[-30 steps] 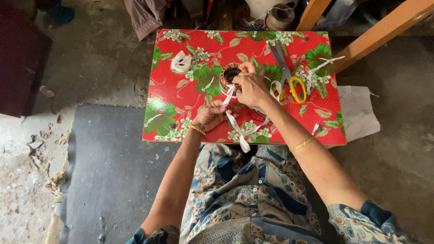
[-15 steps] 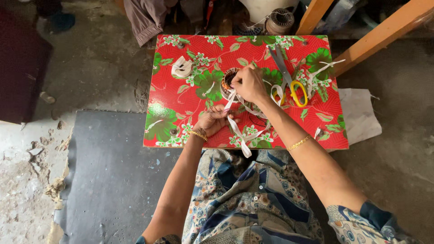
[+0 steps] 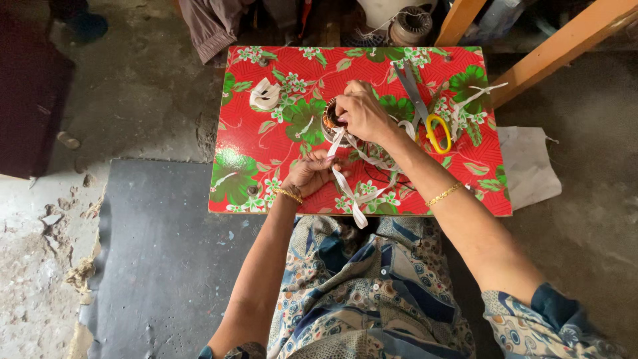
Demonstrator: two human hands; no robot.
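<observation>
White tape (image 3: 352, 189) is trailing down mid-frame across the red floral tabletop (image 3: 266, 143), left hand (image 3: 310, 171) fingers pinching it, right hand (image 3: 361, 113) fingers pressing together on a coil (image 3: 330, 119).

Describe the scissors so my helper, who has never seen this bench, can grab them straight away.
Look at the small table with the red floral cover. On its right half, just beyond the person's right hand, lie the scissors, blades pointing away from the person. Their bright yellow handles set them apart from the white tape strips around them.
</observation>
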